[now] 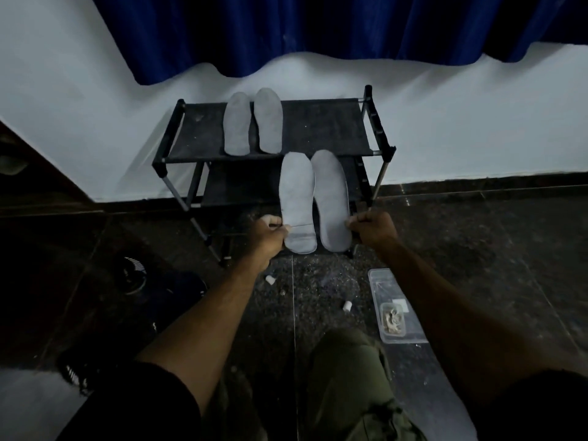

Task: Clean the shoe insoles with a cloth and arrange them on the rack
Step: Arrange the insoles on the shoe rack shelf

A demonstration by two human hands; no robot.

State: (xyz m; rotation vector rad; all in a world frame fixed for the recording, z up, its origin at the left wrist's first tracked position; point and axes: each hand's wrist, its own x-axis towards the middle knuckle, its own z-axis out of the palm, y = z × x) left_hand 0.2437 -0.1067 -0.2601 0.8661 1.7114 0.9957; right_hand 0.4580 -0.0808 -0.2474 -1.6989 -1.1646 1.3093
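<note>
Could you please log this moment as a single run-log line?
left hand: pinches left insole | right hand: pinches right insole | rack top shelf: insole pair lying | cloth: not seen

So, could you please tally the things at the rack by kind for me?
Insoles on the top shelf: 2
Insoles held in front of the rack: 2
Rack: 1
Hands: 2, left hand, right hand
Total: 7

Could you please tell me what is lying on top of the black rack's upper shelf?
Two grey insoles lie side by side on the rack's top shelf, towards its left half. The fabric beneath them is covered, so its condition cannot be seen.
</note>
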